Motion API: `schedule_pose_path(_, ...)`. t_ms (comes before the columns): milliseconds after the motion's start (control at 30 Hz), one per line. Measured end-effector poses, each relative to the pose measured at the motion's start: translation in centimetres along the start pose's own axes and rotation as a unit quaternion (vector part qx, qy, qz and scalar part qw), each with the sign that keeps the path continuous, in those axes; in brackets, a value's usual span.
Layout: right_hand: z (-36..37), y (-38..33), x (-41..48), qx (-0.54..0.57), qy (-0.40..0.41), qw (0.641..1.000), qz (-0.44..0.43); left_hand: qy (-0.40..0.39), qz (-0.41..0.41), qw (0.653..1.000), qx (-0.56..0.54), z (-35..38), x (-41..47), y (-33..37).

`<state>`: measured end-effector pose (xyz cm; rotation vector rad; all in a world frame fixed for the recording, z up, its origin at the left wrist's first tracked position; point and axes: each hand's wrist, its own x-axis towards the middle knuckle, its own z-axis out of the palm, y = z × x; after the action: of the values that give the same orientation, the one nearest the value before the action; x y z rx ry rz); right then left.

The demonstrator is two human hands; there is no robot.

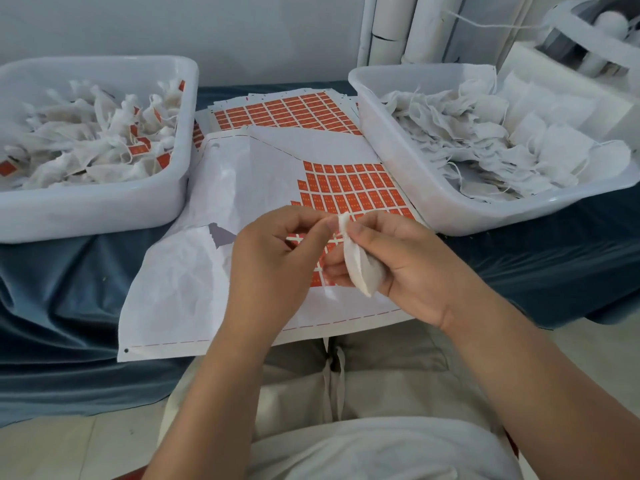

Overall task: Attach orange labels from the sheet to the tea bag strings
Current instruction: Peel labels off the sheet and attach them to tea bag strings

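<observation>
Holding 1 bag (pixel 360 268) in right grip (pixel 398 258), fingers curled round it, long axis pointing away | left grip (pixel 273 251) pinches bag's top, string unclear | labels (pixel 353 188) on sheet (pixel 263 174) just beneath, left grip nearer

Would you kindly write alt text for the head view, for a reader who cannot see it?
A person's right hand holds a white tea bag over a partly used sheet of orange labels while the left hand pinches its top. The left tub holds labelled tea bags, the right tub unlabelled tea bags.
</observation>
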<state>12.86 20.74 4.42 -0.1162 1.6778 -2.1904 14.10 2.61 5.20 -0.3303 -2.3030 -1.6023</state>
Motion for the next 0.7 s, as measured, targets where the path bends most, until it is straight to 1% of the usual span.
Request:
schedule_pose_path(67, -0.1, -0.1, 0.0, -0.033, 0.035, 0.999, -0.023, -0.006, -0.015, 1.0, -0.011, 0.1, 0.0, 0.1)
schedule_pose_path(100, -0.1, -0.2, -0.2, -0.067, 0.04, 0.996, -0.037, -0.013, -0.027, 0.999, -0.023, 0.1, 0.0, 0.1)
schedule_pose_path(200, 0.1, -0.1, -0.7, -0.189, 0.015, 0.978, -0.091, -0.018, -0.046, 0.997, -0.061, 0.3, -0.2, 0.4)
schedule_pose_path(267, 0.5, 0.1, -0.8, -0.255, 0.054, 0.955, -0.143, -0.021, -0.053, 0.996, -0.068, 0.5, -0.3, 0.5)
schedule_pose_path(333, 0.9, 0.5, -0.7, -0.264, 0.089, 0.945, -0.175, -0.029, -0.052, 0.997, -0.056, 0.4, -0.2, 0.5)
schedule_pose_path(367, 1.0, 0.7, -0.7, -0.255, 0.094, 0.946, -0.177, -0.033, -0.051, 0.997, -0.05, 0.3, -0.2, 0.5)
schedule_pose_path(433, 1.1, 1.2, -0.5, -0.213, 0.098, 0.96, -0.154, -0.036, -0.046, 0.998, -0.036, 0.0, -0.2, 0.6)
schedule_pose_path(533, 1.1, 1.8, -0.1, -0.083, 0.099, 0.987, -0.094, -0.024, -0.033, 0.999, -0.003, -0.5, -0.2, 0.7)
schedule_pose_path(600, 1.2, 1.8, 0.1, 0.023, 0.09, 0.994, -0.054, -0.018, -0.033, 0.999, 0.027, -0.7, 0.0, 0.6)
schedule_pose_path(633, 1.2, 1.6, 0.0, 0.059, 0.08, 0.994, -0.041, -0.017, -0.037, 0.998, 0.04, -0.7, 0.0, 0.7)
schedule_pose_path(700, 1.4, 1.4, -0.1, 0.061, 0.059, 0.996, -0.037, -0.016, -0.037, 0.998, 0.056, -0.7, -0.1, 0.7)
